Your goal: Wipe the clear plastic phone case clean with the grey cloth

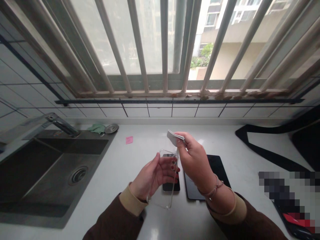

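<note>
A clear phone case (160,202) is held in my left hand (156,173), whose fingers show through the transparent plastic. Pinched between the thumb and fingers of my right hand (191,155) is a folded white cloth or paper (174,137), just above the case. A dark phone (171,187) lies on the white counter beneath my left hand, partly covered by it. Under my right forearm sits a black tablet (218,166), partly hidden by the arm.
A steel sink (106,150) with a faucet (66,126) is at the left. Behind it lie a green cloth (96,128) and a metal strainer (111,128). A pink note (129,140) rests on the counter (112,180). At the right are a black strap (270,156) and a red-and-black object (296,220).
</note>
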